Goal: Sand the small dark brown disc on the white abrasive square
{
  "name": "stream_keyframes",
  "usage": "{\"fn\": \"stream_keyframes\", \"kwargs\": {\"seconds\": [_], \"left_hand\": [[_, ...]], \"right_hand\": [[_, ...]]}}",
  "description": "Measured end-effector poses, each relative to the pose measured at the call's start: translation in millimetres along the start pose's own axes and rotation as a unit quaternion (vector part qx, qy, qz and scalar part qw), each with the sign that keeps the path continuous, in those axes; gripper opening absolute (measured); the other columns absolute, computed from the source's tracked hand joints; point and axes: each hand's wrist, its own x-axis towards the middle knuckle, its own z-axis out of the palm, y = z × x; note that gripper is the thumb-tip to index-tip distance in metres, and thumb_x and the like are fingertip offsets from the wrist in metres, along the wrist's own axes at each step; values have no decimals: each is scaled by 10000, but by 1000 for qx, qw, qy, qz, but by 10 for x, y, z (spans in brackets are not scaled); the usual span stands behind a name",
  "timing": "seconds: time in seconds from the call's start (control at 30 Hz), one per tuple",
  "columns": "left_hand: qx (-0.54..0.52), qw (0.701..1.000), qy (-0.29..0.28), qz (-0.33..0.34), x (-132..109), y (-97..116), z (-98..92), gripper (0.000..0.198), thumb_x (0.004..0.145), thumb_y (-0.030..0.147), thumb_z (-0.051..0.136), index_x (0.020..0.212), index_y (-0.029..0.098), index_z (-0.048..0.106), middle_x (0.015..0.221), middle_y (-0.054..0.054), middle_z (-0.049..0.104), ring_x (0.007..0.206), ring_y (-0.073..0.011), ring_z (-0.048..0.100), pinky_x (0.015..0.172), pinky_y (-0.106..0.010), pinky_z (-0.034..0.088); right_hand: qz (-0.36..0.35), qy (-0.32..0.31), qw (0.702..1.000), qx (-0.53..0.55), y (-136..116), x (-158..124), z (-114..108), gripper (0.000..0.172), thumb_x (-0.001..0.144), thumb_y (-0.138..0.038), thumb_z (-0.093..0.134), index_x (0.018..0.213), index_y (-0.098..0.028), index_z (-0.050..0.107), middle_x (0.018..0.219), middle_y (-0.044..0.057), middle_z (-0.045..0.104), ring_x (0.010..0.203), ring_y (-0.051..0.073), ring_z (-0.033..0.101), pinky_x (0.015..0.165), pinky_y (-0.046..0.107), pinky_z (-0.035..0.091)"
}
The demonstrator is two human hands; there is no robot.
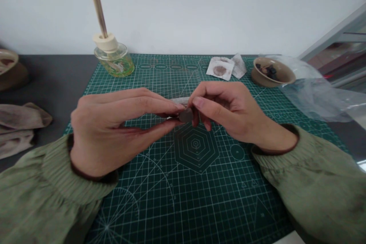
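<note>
Stage, as judged: handling under way, not finished. The disc [186,115] is off the mat [206,206], held up over its middle, toward the far edge; not yet set down.

Left hand [105,126]: fingers narrow, thumb below and forefinger above, closed on the grey disc at the tips. Right hand [237,110]: thumb and forefinger in a narrow pinch at the right end of a pale strip [180,100], which shows just behind the disc. Seemingly the strip is gripped there; the contact is partly hidden. Cannot tell whether strip and disc are joined or separate.

Laid down: two white squares [216,71] near the mat's far edge, right of its middle, one partly over the other; the nearer bears a round brown mark. Whether they are finished with is not shown.

Far right corner of the mat: a bowl [264,81] containing dark pieces [268,71], a clear bag [311,91] beside it, spreading over the right edge. Far left corner: a reed bottle [117,63], upright. Left of the mat, on the tabletop [60,80]: a cloth [23,122].

Left to do: at least releasing the disc and strip, as judged; further steps cannot be read here.
</note>
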Motion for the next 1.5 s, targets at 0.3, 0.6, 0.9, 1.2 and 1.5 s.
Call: {"fn": "stream_keyframes", "kwargs": {"seconds": [0.3,0.6,0.9,1.2,1.5], "left_hand": [[10,1000,-8,-3,6,51,-10,209,1203,278,929,1289,467,958,1252,85,989,956,-235,977,897,-418,898],[-2,1000,-6,-8,6,17,-17,158,1180,298,954,1255,435,974,1224,60,995,936,-233,976,849,-360,867],[9,1000,-6,0,10,68,-41,108,1222,305,915,1247,403,950,1193,63,988,927,-209,957,839,-360,874],[-12,1000,15,12,-5,-9,8,109,1184,347,936,1242,434,966,1200,61,994,902,-242,962,796,-390,869],[-2,1000,1,-11,29,38,-25,81,1184,328,939,1186,402,972,1173,84,990,904,-225,963,831,-350,880]], "right_hand": [[14,-10,1000,-19,-30,-3,-1,314,1044,-403,1103,979,-174,897,786,-22,810,603,99,628,513,221,456],[7,-21,1000,-7,-9,-14,-22,396,1191,-489,945,966,-175,856,801,-3,835,580,101,686,510,202,510],[9,-19,1000,3,-14,-15,-16,338,1176,-428,954,962,-180,875,792,-5,845,576,102,675,502,207,500],[35,-27,999,-9,-71,0,-2,270,960,-291,1128,979,-191,878,764,-29,789,611,111,595,533,256,454],[28,-40,999,-4,-67,-7,-6,294,946,-300,1137,997,-196,867,794,-25,806,637,116,637,550,254,488]]}}
